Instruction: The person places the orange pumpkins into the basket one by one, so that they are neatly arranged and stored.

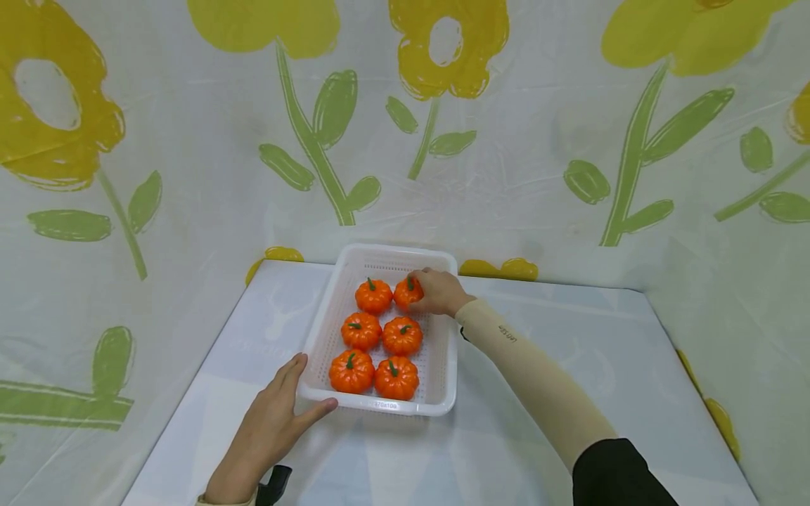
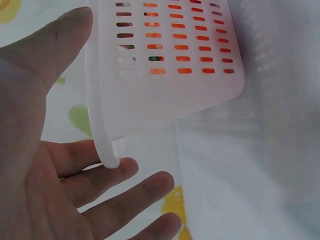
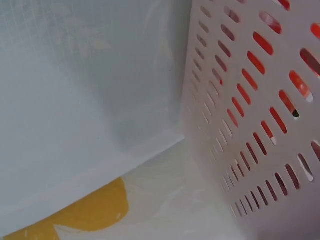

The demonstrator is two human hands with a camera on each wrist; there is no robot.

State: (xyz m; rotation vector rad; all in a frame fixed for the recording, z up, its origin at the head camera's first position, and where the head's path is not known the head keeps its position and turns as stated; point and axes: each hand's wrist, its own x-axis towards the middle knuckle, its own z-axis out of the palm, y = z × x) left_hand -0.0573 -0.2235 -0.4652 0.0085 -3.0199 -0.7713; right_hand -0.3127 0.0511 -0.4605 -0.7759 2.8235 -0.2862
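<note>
A white perforated plastic basket (image 1: 446, 365) stands on the table and holds several small orange pumpkins with green stems, in rows of two. My right hand (image 1: 441, 292) reaches over the basket's right rim and grips the far right pumpkin (image 1: 405, 294), partly covering it. Beside that one lies the far left pumpkin (image 1: 373, 296). At the near left corner, my left hand (image 1: 268, 414) touches the basket with fingers and thumb spread. In the left wrist view the thumb (image 2: 70, 30) is at the basket's rim and the fingers extend past its corner.
The pale table (image 1: 538, 393) ends just behind the basket. A curtain (image 1: 506, 154) printed with yellow flowers and green leaves hangs behind and at both sides. The right wrist view shows the basket's slotted side wall (image 3: 280, 165) close up, with the hand out of sight.
</note>
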